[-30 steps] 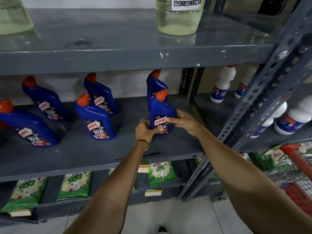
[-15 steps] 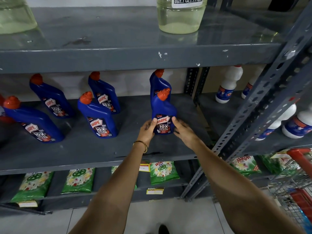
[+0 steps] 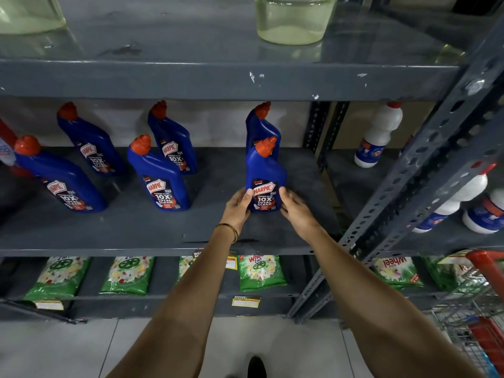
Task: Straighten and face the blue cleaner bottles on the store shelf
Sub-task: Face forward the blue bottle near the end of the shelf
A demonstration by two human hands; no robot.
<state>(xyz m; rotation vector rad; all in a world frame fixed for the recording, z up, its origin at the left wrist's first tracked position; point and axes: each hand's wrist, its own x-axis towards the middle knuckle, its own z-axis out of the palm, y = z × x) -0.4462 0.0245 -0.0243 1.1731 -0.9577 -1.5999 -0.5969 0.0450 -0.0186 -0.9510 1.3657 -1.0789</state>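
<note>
The rear blue cleaner bottle (image 3: 262, 132) stands half hidden behind the held one; a red-and-white bottle (image 3: 6, 148) is cut off at the frame's left edge.

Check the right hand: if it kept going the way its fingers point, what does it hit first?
The right hand points up-left into the shelf; its fingertips already touch the front blue plastic Harpic bottle. Straight on, it meets that bottle first; the second blue bottle behind it comes next, though depth is unclear.

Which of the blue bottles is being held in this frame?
The front bottle in the rightmost column: the left hand and right hand grip its base. The other five stand untouched.
</note>
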